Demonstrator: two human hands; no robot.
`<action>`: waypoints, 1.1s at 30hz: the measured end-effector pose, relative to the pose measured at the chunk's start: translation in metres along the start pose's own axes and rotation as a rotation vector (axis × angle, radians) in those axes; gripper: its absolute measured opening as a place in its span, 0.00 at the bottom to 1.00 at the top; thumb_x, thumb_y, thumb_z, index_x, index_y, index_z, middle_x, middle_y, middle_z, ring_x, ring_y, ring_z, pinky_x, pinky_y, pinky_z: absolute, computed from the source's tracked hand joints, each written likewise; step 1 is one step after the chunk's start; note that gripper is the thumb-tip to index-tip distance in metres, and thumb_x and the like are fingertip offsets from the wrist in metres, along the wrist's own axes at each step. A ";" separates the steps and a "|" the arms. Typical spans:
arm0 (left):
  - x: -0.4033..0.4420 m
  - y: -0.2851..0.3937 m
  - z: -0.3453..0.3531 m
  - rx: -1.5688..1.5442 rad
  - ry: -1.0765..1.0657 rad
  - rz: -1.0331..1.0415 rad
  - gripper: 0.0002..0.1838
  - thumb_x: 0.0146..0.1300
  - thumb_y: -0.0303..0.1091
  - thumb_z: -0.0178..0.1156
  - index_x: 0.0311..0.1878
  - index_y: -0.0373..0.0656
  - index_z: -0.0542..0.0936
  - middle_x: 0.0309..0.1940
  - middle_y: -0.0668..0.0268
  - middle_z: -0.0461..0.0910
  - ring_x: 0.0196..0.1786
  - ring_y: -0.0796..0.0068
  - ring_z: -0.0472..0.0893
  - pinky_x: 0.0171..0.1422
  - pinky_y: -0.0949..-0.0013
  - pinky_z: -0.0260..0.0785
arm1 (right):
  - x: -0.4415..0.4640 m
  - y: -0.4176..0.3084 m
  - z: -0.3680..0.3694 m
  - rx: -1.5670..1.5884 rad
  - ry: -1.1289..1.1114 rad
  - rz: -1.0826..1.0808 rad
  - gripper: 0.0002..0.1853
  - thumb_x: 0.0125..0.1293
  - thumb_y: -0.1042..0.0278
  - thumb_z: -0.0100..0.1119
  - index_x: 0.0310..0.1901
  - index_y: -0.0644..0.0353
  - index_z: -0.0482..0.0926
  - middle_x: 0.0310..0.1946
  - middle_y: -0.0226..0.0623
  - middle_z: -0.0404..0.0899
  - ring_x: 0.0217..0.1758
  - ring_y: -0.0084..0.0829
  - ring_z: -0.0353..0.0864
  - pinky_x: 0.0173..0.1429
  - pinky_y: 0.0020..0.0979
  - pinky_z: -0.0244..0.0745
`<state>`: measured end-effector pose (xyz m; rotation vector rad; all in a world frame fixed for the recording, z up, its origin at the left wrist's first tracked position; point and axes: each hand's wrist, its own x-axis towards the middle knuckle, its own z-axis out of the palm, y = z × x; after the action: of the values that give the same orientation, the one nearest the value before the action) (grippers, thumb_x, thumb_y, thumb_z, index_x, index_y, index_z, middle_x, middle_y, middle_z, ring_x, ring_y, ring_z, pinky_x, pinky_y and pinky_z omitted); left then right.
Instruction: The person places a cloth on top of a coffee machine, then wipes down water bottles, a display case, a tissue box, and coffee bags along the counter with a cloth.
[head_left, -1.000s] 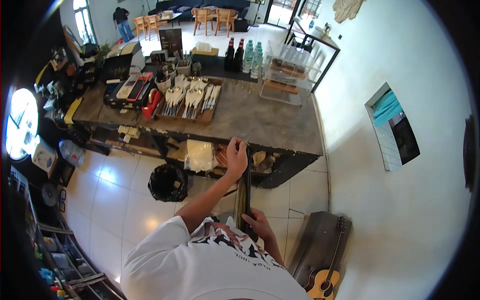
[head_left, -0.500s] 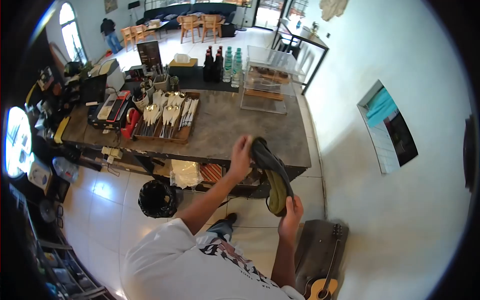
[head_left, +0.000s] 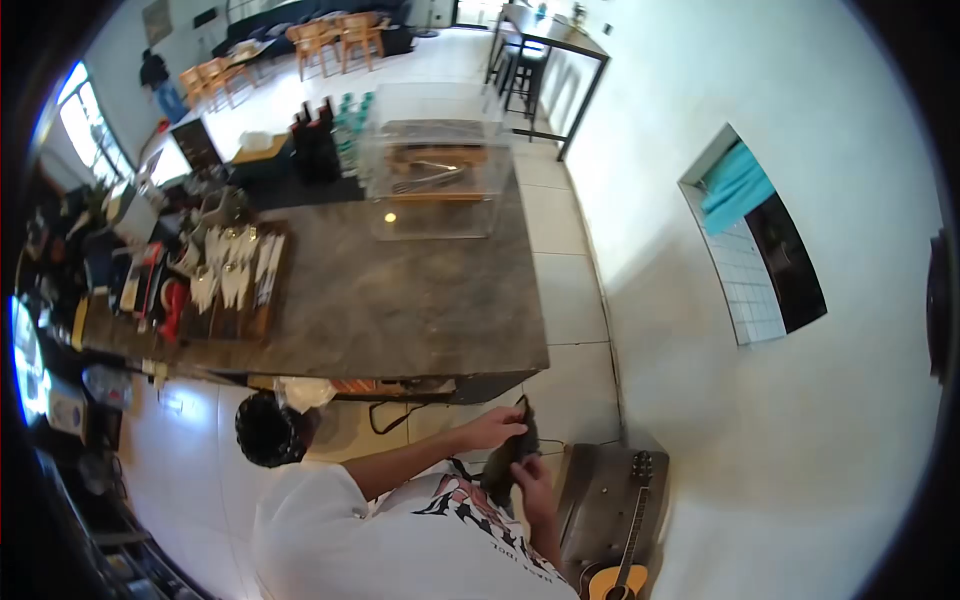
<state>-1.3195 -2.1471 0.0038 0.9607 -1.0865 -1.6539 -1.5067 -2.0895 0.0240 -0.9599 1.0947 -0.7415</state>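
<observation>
Close to my body, past the counter's front edge, I hold a dark olive cloth-like item (head_left: pixel 508 462). My left hand (head_left: pixel 494 428) grips its upper part, fingers closed round it. Lower and to the right, my right hand (head_left: pixel 533 478) is closed on its side. The item hangs narrow and bunched between the two hands, and its lower end is hidden against my shirt. Both hands are below the near right corner of the brown counter (head_left: pixel 420 310).
On the counter stand a clear display case (head_left: pixel 437 170), a cutlery tray (head_left: pixel 262 325) and dark bottles (head_left: pixel 316 150). A black-lined bin (head_left: pixel 268 430) is at the left. A guitar (head_left: pixel 630 540) leans on a brown padded seat (head_left: pixel 590 490). One person (head_left: pixel 160 85) bends far off.
My view has turned right and moved nearer the counter's right end. The item, spread out between my hands half a second ago, is now lower and bunched, with my hands closer together.
</observation>
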 end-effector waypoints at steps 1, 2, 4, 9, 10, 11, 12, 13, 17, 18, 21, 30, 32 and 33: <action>0.020 0.014 0.011 0.014 -0.023 -0.015 0.08 0.69 0.32 0.55 0.47 0.39 0.78 0.35 0.70 0.79 0.37 0.80 0.74 0.43 0.73 0.68 | 0.001 -0.016 -0.012 0.022 0.020 -0.004 0.05 0.65 0.74 0.62 0.37 0.59 0.74 0.28 0.24 0.69 0.34 0.18 0.69 0.39 0.24 0.65; 0.042 0.030 0.021 0.034 -0.067 -0.077 0.09 0.70 0.32 0.55 0.48 0.40 0.78 0.35 0.70 0.79 0.37 0.81 0.74 0.41 0.72 0.68 | 0.000 -0.034 -0.026 0.099 0.119 -0.030 0.06 0.65 0.73 0.63 0.36 0.59 0.74 0.29 0.25 0.71 0.35 0.19 0.71 0.40 0.25 0.68; 0.086 0.044 0.039 0.069 -0.137 -0.124 0.09 0.71 0.32 0.55 0.52 0.42 0.77 0.36 0.72 0.79 0.36 0.83 0.74 0.39 0.72 0.69 | 0.013 -0.043 -0.057 0.199 0.239 -0.071 0.07 0.65 0.71 0.63 0.35 0.60 0.74 0.30 0.27 0.74 0.36 0.19 0.73 0.41 0.25 0.70; 0.181 0.009 0.082 0.012 -0.294 -0.076 0.09 0.71 0.31 0.55 0.50 0.39 0.76 0.37 0.72 0.79 0.38 0.84 0.74 0.41 0.75 0.69 | 0.044 -0.043 -0.129 -0.083 0.041 -0.057 0.12 0.66 0.67 0.64 0.45 0.66 0.78 0.39 0.36 0.81 0.47 0.26 0.79 0.52 0.28 0.74; 0.201 -0.005 0.084 0.089 -0.284 -0.128 0.09 0.71 0.31 0.55 0.49 0.39 0.76 0.37 0.71 0.79 0.40 0.83 0.75 0.42 0.75 0.69 | 0.058 -0.043 -0.143 -0.010 -0.023 0.018 0.17 0.65 0.66 0.66 0.50 0.67 0.78 0.44 0.39 0.82 0.51 0.28 0.80 0.55 0.30 0.75; 0.219 -0.017 0.086 0.169 -0.267 -0.176 0.08 0.71 0.31 0.55 0.49 0.38 0.76 0.38 0.70 0.80 0.41 0.83 0.76 0.44 0.75 0.69 | 0.069 -0.046 -0.160 0.009 0.014 0.013 0.17 0.65 0.66 0.66 0.50 0.67 0.78 0.44 0.39 0.82 0.51 0.28 0.80 0.55 0.30 0.75; 0.228 -0.004 0.099 0.046 -0.229 -0.233 0.09 0.71 0.33 0.57 0.47 0.39 0.76 0.38 0.69 0.80 0.40 0.81 0.77 0.44 0.73 0.70 | 0.080 -0.064 -0.177 -0.124 -0.055 0.049 0.18 0.64 0.65 0.66 0.51 0.68 0.79 0.45 0.40 0.82 0.51 0.28 0.81 0.55 0.30 0.75; 0.238 0.001 0.109 0.040 -0.235 -0.237 0.09 0.71 0.33 0.57 0.47 0.39 0.76 0.38 0.69 0.80 0.40 0.81 0.77 0.44 0.73 0.70 | 0.093 -0.077 -0.194 -0.269 -0.141 0.088 0.20 0.64 0.64 0.67 0.52 0.68 0.79 0.46 0.41 0.83 0.50 0.28 0.81 0.54 0.31 0.76; 0.296 0.010 0.104 0.091 -0.056 -0.201 0.11 0.71 0.37 0.58 0.47 0.38 0.78 0.36 0.67 0.81 0.39 0.81 0.77 0.43 0.72 0.70 | 0.155 -0.087 -0.251 -0.443 -0.338 -0.023 0.18 0.64 0.59 0.65 0.51 0.60 0.82 0.44 0.37 0.85 0.45 0.27 0.83 0.52 0.34 0.78; 0.306 0.009 0.098 0.148 0.000 -0.184 0.13 0.71 0.38 0.58 0.48 0.37 0.78 0.36 0.67 0.81 0.39 0.81 0.76 0.43 0.72 0.70 | 0.164 -0.099 -0.256 -0.440 -0.362 0.007 0.17 0.64 0.59 0.65 0.51 0.58 0.82 0.43 0.36 0.85 0.45 0.28 0.83 0.51 0.34 0.77; 0.325 0.049 0.081 0.115 0.146 -0.180 0.16 0.71 0.40 0.58 0.50 0.35 0.78 0.36 0.68 0.81 0.40 0.82 0.76 0.44 0.73 0.70 | 0.214 -0.136 -0.267 -0.463 -0.456 0.043 0.16 0.64 0.59 0.64 0.50 0.57 0.82 0.41 0.36 0.85 0.44 0.29 0.83 0.50 0.33 0.77; 0.407 0.080 0.004 0.080 0.495 -0.366 0.26 0.69 0.52 0.59 0.31 0.33 0.80 0.25 0.74 0.75 0.30 0.83 0.72 0.34 0.74 0.65 | 0.418 -0.175 -0.263 -0.648 -0.552 0.112 0.18 0.68 0.61 0.58 0.53 0.63 0.79 0.43 0.42 0.83 0.45 0.31 0.82 0.52 0.33 0.76; 0.442 0.097 -0.017 0.123 0.436 -0.393 0.27 0.69 0.53 0.57 0.31 0.33 0.80 0.25 0.74 0.75 0.29 0.84 0.72 0.33 0.74 0.65 | 0.459 -0.191 -0.259 -0.628 -0.492 0.059 0.18 0.68 0.61 0.57 0.54 0.64 0.78 0.45 0.41 0.83 0.46 0.30 0.81 0.53 0.33 0.76; 0.458 0.103 -0.026 0.167 0.375 -0.428 0.27 0.70 0.54 0.56 0.31 0.34 0.80 0.24 0.75 0.74 0.29 0.84 0.71 0.32 0.74 0.64 | 0.472 -0.206 -0.251 -0.468 -0.410 -0.005 0.19 0.69 0.62 0.56 0.56 0.64 0.76 0.48 0.41 0.82 0.48 0.30 0.80 0.53 0.33 0.76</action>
<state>-1.3986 -2.6090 0.0368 1.6279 -0.8066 -1.6344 -1.6095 -2.6516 -0.0098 -1.4382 0.9132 -0.2672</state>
